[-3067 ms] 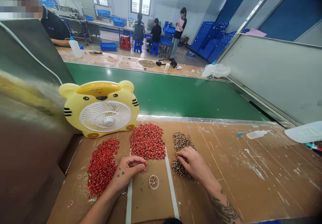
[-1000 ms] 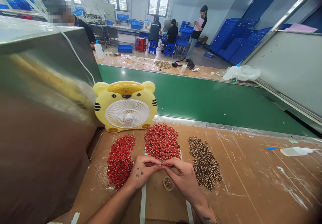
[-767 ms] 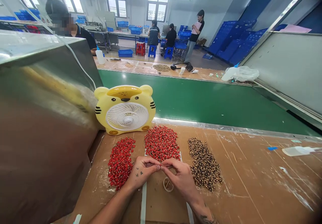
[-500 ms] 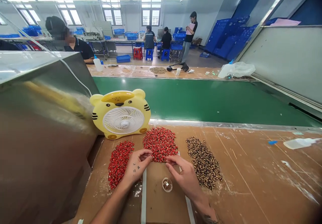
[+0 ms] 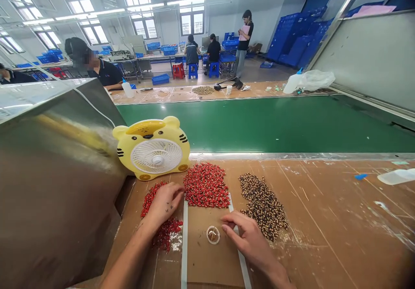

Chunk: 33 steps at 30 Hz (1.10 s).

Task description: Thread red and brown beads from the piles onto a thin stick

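My left hand [image 5: 166, 202] hovers over the left red pile [image 5: 152, 197], its fingertips pinched at the left edge of the middle red pile [image 5: 206, 185]. Whatever lies between those fingers is hidden. To the right of a small clear round dish [image 5: 213, 235] is my right hand [image 5: 244, 233], thumb and fingertips drawn close together. Anything in that pinch is too small to name. Both red piles consist of small glossy red pieces with pale and dark marks. Beyond the right hand lies a pile of small black-and-gold pieces [image 5: 263, 207].
A yellow animal-faced fan [image 5: 152, 148] stands behind the left pile, beside a metal housing [image 5: 58, 185]. White strips [image 5: 185, 245] border the brown board. Past the bench runs a green belt [image 5: 233, 126]. A white bottle [image 5: 397, 176] lies far right. Other people sit or stand beyond.
My left hand has moved left, away from the front of the middle pile, uncovering part of the left pile's near end. My right hand has drawn back toward me, beside the dish. The view has tilted slightly.
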Available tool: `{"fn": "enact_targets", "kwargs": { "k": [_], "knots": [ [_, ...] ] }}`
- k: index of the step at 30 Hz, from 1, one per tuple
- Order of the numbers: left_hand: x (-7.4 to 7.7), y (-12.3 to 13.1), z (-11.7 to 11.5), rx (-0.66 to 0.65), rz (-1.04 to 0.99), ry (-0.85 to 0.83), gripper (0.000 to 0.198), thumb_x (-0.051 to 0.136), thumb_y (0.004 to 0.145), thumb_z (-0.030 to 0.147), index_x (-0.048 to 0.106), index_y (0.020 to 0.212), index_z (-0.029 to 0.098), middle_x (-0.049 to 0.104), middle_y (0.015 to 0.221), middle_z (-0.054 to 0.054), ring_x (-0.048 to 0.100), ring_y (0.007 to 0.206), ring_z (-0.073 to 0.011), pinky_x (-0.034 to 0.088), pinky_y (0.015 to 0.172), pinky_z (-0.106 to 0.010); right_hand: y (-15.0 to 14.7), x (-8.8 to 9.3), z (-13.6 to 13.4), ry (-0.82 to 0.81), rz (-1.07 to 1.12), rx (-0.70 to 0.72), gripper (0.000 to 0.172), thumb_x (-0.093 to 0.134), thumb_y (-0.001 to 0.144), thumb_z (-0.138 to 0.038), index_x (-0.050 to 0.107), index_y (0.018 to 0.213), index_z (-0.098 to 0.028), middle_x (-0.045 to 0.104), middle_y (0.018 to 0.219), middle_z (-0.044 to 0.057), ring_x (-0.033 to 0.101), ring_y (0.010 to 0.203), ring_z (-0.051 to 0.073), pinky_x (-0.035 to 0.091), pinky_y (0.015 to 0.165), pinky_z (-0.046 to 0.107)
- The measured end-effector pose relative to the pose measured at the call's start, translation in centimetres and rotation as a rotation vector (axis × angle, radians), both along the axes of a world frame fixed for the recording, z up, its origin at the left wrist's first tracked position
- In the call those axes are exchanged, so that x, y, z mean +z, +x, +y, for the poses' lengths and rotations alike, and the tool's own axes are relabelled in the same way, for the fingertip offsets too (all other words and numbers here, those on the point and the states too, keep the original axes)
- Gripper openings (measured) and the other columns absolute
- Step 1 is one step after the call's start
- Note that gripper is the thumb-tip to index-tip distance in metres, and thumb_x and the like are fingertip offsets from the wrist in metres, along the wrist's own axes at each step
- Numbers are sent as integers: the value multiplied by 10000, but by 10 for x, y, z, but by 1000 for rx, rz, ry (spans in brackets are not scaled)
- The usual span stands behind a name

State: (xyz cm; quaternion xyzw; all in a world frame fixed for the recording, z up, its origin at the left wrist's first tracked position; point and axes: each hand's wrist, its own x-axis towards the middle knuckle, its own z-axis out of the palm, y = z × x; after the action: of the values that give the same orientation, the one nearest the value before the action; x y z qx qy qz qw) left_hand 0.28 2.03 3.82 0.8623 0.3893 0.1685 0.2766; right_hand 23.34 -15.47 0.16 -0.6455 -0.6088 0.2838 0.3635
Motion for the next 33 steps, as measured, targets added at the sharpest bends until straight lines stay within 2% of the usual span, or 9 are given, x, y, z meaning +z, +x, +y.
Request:
{"fn": "enact_targets", "kwargs": {
  "k": [2,5,9,13,19,23,26,30,33],
  "knots": [
    [7,-18,-12,-138,159,-19,227,558,843,140,741,953,217,726,917,-80,644,892,-253,448,800,-313,0,-3,0,-25,26,16,135,603,910,-302,704,942,-220,702,853,35,653,771,206,511,747,305],
    [8,-31,-35,-258,334,-6,177,574,830,133,714,910,207,705,946,-85,622,910,-259,434,799,-319,-5,-5,2,-53,54,46,135,628,894,-307,710,957,-220,700,835,31,646,761,205,497,715,292],
    [-5,-28,-53,-256,430,27,160,528,885,168,685,880,197,685,975,-95,611,913,-259,429,787,-325,-11,-5,8,-98,49,87,126,633,893,-307,716,928,-218,672,771,13,609,700,187,455,662,277],
    [-17,-23,-53,-218,438,12,218,474,923,169,684,866,190,682,960,-97,612,904,-246,433,784,-315,-12,-5,11,-139,40,96,152,621,908,-323,721,893,-210,669,762,8,591,686,172,425,651,269],
    [-20,-21,-52,-214,361,-21,250,469,870,77,688,838,194,689,914,-71,625,854,-212,434,753,-280,-10,-4,10,-128,29,103,177,610,921,-303,723,827,-203,659,764,12,584,694,169,417,669,272],
    [-24,-22,-52,-210,329,11,250,481,851,71,696,807,191,698,871,-72,622,846,-226,434,773,-300,-12,-3,15,-113,34,106,112,653,896,-287,719,876,-199,628,755,5,571,683,159,412,643,257],
    [-29,-25,-51,-208,270,11,282,465,858,66,716,826,189,706,851,-78,625,845,-233,434,772,-314,-14,-1,19,-92,6,130,99,664,888,-245,717,821,-196,599,737,-1,560,691,152,402,642,249],
    [-28,-28,-48,-118,34,-68,268,489,853,82,737,869,181,720,859,-79,637,818,-218,439,794,-322,-13,5,18,-55,-72,216,96,651,868,-153,679,783,-190,584,763,1,561,748,152,395,661,240],
    [-23,-23,-45,35,-236,-290,184,567,826,143,748,804,171,713,826,-73,638,766,-197,459,704,-278,-9,8,14,-37,-169,314,131,607,862,-106,641,762,-184,568,758,6,551,758,158,387,662,246]
  ]
}}
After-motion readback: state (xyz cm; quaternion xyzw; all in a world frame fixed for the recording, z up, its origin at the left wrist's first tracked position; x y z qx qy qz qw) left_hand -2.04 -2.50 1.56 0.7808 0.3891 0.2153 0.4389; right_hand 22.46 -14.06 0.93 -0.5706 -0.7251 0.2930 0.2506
